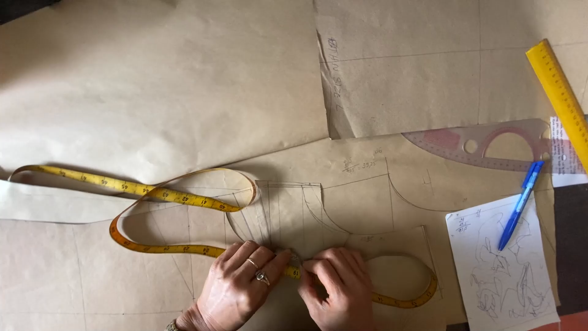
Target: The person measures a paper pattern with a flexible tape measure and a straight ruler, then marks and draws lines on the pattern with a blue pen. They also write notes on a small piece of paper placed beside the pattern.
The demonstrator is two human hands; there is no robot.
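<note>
Tape measure (184,197), yellow and soft, sprawls in big loops over the brown pattern paper (153,92) covering the table. One end trails off far left, the strip crosses itself near the middle-left, and another loop curls out to the right and back round near the bottom edge. Both hands meet on it at bottom centre: the left hand (236,288), two rings on it, has its fingertips pressed together on the tape, and the right hand (337,285) is pinching the same stretch right beside it, so both are closed on the tape and holding it down on a pencilled line.

Under the tape there's a drafted pattern, straight lines plus curved bits that look like neck or armhole shapes. The tape's own loops lie right across part of that drawing, and the hands cover the spot where they're working, so I can't tell what the tape reads there.

Further out: a clear pinkish curved ruler (484,147) to the upper right, with a yellow straight ruler (560,92) angled past it to the right edge. Below those sits a white sheet of sketches (508,276) with a blue pen (519,205) lying across its top corner. Another printed slip is at the far right, cut off by the frame. The pencil scribbles on the paper are too faint to make out. Wrists are cut off at the bottom.
</note>
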